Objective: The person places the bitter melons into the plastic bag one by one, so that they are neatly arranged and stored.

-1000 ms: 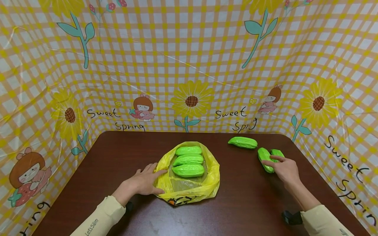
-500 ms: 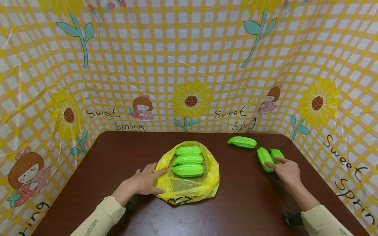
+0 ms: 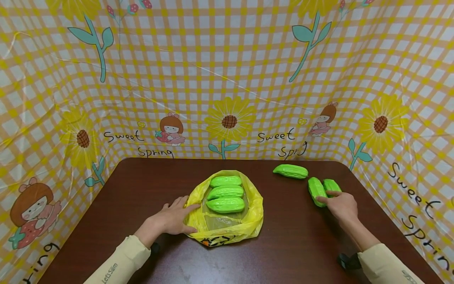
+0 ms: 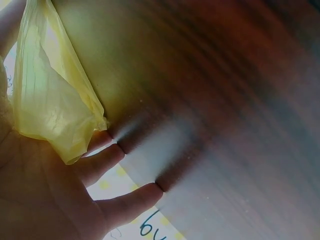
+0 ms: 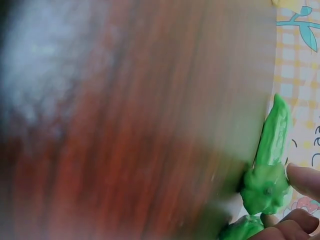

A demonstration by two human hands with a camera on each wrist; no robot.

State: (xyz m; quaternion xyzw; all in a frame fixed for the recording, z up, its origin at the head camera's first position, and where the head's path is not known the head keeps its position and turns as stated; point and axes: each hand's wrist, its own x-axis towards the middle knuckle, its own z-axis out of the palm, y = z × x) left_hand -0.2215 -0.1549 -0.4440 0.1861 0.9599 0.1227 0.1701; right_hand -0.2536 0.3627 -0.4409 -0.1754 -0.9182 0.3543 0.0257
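Reads "LetsSlim" on left sleeve (image 3: 125,257), "Sweet Spring" on checked cloth (image 3: 198,75). Touches thin, crinkled yellow plastic bag (image 3: 256,211) with spread, straight-fingered left hand (image 3: 172,219); with right hand (image 3: 342,207), pinches ridged, glossy green gourd (image 3: 315,187) on table (image 3: 287,225).

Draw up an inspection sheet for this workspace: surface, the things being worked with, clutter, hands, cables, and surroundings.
Surface: dark brown table, glossy, light glare toward the near side.
Job's things: open yellow bag with three green gourds in a row inside; on the right, a far gourd alone, then the left gourd and right gourd of a pair.
Clutter: nothing seen.
Hands: left hand rests on the bag's left edge, spread; right hand grips the near end of the pair's left gourd, how firmly cannot be told.
Cables: nothing seen.
Surroundings: checked sheet behind and along both sides, printed with sunflowers.
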